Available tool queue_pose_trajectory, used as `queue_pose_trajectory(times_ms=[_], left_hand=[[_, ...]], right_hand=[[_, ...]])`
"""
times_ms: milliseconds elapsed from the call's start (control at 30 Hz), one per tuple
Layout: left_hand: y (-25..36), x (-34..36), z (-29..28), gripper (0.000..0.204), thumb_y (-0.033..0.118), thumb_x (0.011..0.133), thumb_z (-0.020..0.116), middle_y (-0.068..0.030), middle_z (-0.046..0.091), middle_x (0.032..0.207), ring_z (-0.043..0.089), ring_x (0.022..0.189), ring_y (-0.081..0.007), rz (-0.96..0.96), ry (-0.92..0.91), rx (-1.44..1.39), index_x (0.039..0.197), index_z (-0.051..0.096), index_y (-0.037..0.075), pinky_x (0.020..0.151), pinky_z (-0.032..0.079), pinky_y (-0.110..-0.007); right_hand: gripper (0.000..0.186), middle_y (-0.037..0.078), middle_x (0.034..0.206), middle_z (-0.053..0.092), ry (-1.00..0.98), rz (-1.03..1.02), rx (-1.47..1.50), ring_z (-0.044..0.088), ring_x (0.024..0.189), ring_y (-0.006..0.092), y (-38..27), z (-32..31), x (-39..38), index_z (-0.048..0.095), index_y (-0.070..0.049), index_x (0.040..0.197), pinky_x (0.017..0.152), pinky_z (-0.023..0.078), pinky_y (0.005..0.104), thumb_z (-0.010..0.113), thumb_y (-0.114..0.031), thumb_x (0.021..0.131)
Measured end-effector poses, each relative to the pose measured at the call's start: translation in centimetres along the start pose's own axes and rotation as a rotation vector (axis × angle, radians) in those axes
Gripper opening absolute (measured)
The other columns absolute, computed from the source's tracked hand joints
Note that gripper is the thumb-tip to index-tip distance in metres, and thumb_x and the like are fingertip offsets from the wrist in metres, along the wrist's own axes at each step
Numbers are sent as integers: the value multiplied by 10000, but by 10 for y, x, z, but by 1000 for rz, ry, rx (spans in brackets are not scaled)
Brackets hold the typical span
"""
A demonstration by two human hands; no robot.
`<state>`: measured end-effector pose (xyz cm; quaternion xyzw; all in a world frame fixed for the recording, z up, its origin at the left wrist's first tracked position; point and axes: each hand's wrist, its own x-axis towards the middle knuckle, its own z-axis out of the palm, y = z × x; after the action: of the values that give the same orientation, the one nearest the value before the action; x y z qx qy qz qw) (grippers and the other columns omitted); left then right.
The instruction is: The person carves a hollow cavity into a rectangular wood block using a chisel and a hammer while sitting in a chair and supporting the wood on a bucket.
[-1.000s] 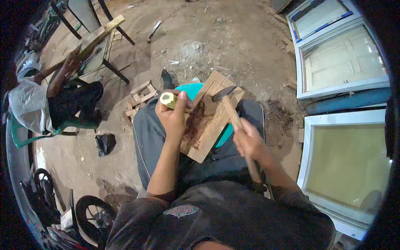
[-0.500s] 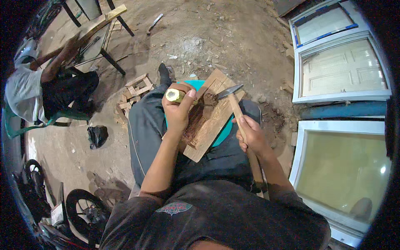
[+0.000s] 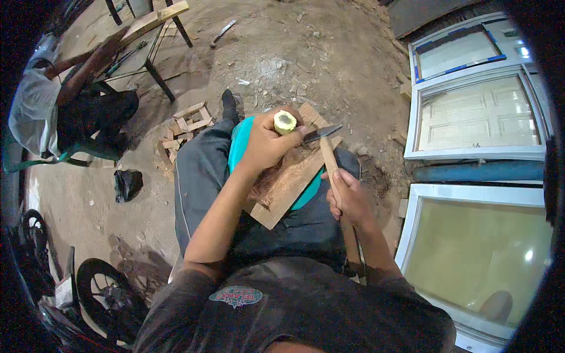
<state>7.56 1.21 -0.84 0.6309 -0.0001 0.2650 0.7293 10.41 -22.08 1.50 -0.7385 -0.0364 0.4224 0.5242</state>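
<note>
My left hand [image 3: 268,143] is wrapped round what looks like a chisel [image 3: 285,121], its round, pale yellow handle end facing up; its blade is hidden beneath the hand. Closed on the wooden handle of a hammer [image 3: 331,162] is my right hand [image 3: 352,200]. The dark, narrow hammer head lies just right of the chisel's end, over the far part of a wooden board [image 3: 281,203]. This board rests slanted across my lap, with dark, reddish-brown rough wood along its left side. Under it shows a turquoise surface [image 3: 240,144].
Wood offcuts [image 3: 191,119] are piled left of my leg, near a black plastic bag [image 3: 128,185]. Another person [image 3: 76,112] sits at far left holding a long wooden piece. White-framed panels [image 3: 477,253] stand at right. A hammer-like tool [image 3: 222,33] lies on the ground ahead.
My left hand has moved right and slightly away with the chisel, over the board's far part. The hammer head now sits close beside the chisel's end.
</note>
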Motion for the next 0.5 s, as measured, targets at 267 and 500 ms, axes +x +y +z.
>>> queue_pose_trajectory(times_ms=[267,500], left_hand=[[5,18,-3,114,111,770,696,36,578,704,517,675,-67,-163,-192,0,805,614,39,623,422,-253],[-8,30,4,92,84,777,693,70,560,704,498,657,-35,-210,-330,17,785,603,63,587,413,-231]], right_hand=[[332,14,570,450,47,-69,33,440,374,92,-9,-9,-12,502,-43,1125,363,392,242,382,-334,1021],[268,22,637,478,168,-390,90,442,423,87,-19,-14,-29,498,-31,1116,392,383,243,446,-267,1000]])
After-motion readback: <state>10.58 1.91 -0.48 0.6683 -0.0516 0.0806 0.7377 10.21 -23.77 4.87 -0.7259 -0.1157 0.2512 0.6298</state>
